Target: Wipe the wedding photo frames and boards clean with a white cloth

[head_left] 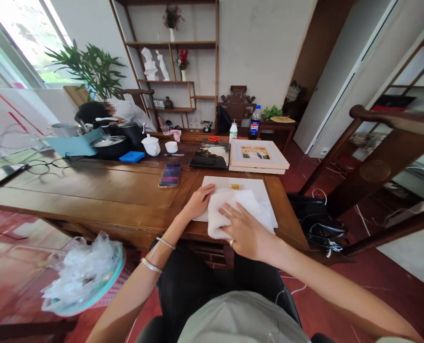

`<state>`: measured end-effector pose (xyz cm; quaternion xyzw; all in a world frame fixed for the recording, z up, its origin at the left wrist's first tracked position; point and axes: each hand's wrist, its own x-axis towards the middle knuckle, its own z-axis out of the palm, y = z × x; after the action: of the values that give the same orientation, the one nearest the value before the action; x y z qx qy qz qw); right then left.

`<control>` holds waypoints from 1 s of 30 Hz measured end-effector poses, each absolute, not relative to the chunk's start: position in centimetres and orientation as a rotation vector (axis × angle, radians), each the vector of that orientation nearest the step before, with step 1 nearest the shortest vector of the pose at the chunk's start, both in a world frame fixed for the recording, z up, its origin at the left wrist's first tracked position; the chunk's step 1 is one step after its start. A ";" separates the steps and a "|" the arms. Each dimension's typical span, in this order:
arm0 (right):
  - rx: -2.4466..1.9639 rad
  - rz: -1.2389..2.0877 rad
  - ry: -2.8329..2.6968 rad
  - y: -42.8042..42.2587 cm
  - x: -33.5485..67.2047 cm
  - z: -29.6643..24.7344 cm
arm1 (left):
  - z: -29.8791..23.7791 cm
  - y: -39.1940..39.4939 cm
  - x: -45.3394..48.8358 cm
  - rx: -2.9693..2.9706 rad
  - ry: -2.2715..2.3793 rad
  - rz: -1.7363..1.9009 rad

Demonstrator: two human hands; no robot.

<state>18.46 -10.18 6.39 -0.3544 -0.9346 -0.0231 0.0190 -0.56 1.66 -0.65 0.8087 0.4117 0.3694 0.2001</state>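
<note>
A thick, folded white cloth (pixel 217 221) lies on a white board (pixel 212 183) at the table's near right edge. My right hand (pixel 249 233) rests on top of the cloth, its visible fingers spread and pressed flat rather than wrapped round it. A ring shows on one of its fingers. To the left, my left hand (pixel 199 200) lies palm down at the board's left edge, fingers stretched out and touching it. Just above the cloth, a small yellow piece (pixel 235 186) sits on the board. The cloth hides much of the board's surface.
Behind the board are a framed picture (pixel 274 153), a dark photo panel (pixel 206 159), a white bottle (pixel 233 131) and a cola bottle (pixel 255 123). A phone (pixel 169 175) lies left. Further off are a teapot (pixel 151 145), a cup (pixel 171 146) and another person.
</note>
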 end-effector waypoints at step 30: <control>-1.306 0.536 -2.400 4.9 18.6 6.9 | -0.1 1.4 -0.5 2.291 1.215 0.968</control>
<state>18.57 4.89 6.87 -0.4616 -0.8483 0.1895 0.1775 -0.53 1.39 -0.08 0.8133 0.4314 0.3435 0.1857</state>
